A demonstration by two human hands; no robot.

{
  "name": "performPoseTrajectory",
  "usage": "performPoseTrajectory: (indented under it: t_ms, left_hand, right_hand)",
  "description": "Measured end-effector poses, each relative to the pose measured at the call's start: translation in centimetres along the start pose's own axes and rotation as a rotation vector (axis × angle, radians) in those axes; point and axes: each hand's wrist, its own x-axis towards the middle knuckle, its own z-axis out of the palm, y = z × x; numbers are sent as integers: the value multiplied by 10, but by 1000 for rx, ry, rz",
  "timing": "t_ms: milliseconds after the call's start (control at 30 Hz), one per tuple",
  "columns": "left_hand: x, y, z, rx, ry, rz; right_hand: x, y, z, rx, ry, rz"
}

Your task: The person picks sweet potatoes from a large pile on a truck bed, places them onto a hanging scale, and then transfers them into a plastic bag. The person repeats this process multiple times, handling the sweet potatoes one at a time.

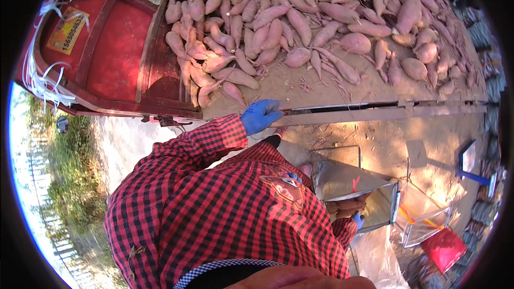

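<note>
My left hand (pixel 262 117), in a blue glove, lies at the metal edge rail (pixel 321 118) of a truck bed. Its fingers look bent; whether they grip the rail is unclear. Beyond it, many sweet potatoes (pixel 298 57) are heaped on the bed. My right hand (pixel 357 220), also blue-gloved and mostly hidden, is low at the right by the open mouth of a bag on a metal frame (pixel 349 176). Several sweet potatoes (pixel 346 207) show inside that bag, close to this hand. Whether it holds one cannot be seen.
The truck's red side panel (pixel 120 48) stands at the left, with white plastic strips (pixel 38 76) tied to it. Further right are a second framed clear bag (pixel 425 220), a red object (pixel 444 249) and a blue-edged device, perhaps a scale (pixel 469 160). Stacked bundles (pixel 484 212) line the far right.
</note>
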Motion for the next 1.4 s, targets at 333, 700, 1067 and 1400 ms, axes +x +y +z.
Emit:
performPoseTrajectory:
  t_ms: [333,700,1067,1400]
  left_hand:
    - [13,-31,-225,28,1126,177]
    - [129,48,-448,121,1270,350]
    - [155,22,-445,321,1212,530]
    - [139,32,-429,168,767,649]
  right_hand:
    - [-77,-229,2,588,-189,-538]
    - [-355,-448,120,379,-827,-796]
    - [-618,-777,256,-86,154,-2639]
    - [-559,-691,266,-611,-565,-1955]
